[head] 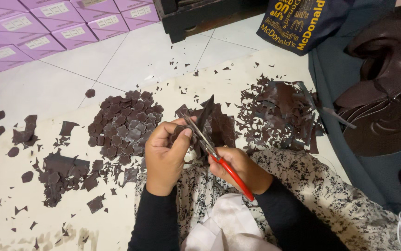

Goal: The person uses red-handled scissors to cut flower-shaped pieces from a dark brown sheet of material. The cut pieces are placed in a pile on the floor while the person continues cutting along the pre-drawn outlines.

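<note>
Two hands meet just above my lap, over the patterned cloth. My right hand is closed around the red handles of the scissors, and the blades run up and to the left from it, their long axis slanting away from me toward the small dark piece. My left hand is curled shut on that piece, pinching it between thumb and fingertips, so it sits just left of the blades and touching them, nearer my left hand than my right. A taller dark sliver sticks up beside the blade tips; whether it is part of the same piece I cannot tell. Beyond my hands, on the pale mat, lies a heap of cut flower shapes to the left and a pile of offcuts to the right. Farther off stand lilac boxes.
</note>
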Demonstrator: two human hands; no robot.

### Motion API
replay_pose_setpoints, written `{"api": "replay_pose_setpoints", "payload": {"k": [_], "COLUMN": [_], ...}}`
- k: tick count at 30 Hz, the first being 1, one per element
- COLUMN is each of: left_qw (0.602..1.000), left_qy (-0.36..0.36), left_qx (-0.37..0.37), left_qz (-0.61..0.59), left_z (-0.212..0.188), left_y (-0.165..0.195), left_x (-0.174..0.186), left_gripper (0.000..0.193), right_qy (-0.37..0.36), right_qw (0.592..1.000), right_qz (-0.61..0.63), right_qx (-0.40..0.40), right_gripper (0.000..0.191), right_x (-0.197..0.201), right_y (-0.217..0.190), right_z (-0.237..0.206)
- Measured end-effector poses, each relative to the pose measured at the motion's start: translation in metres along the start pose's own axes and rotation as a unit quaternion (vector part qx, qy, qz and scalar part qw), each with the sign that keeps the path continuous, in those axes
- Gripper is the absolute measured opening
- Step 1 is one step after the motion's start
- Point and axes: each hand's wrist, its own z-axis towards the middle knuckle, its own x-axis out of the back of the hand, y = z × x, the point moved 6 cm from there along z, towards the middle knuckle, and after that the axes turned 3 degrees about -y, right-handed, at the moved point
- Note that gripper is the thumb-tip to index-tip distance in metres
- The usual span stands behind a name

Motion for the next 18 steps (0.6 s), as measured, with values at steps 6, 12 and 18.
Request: {"api": "replay_pose_setpoints", "payload": {"k": [6, 12, 18], "left_qw": [0.999, 0.999, 0.999], "left_qy": [0.004, 0.012, -0.010], "left_qx": [0.025, 0.032, 0.029], "left_qz": [-0.033, -0.033, -0.031], "left_z": [0.000, 0.001, -0.002], "left_y": [-0.004, -0.006, -0.005], "left_x": [0.000, 0.002, -0.001], "left_gripper": [0.008, 0.009, 0.005], "right_qy": [0.016, 0.026, 0.052], "right_qw": [0.999, 1.000, 0.999], "right_qz": [0.014, 0.003, -0.005], "right_qx": [-0.035, -0.014, -0.013], "right_gripper": [0.042, 0.051, 0.052], "right_x": [0.000, -0.003, -0.002], "right_y": [0.010, 0.011, 0.009], "right_z": [0.000, 0.000, 0.000]}}
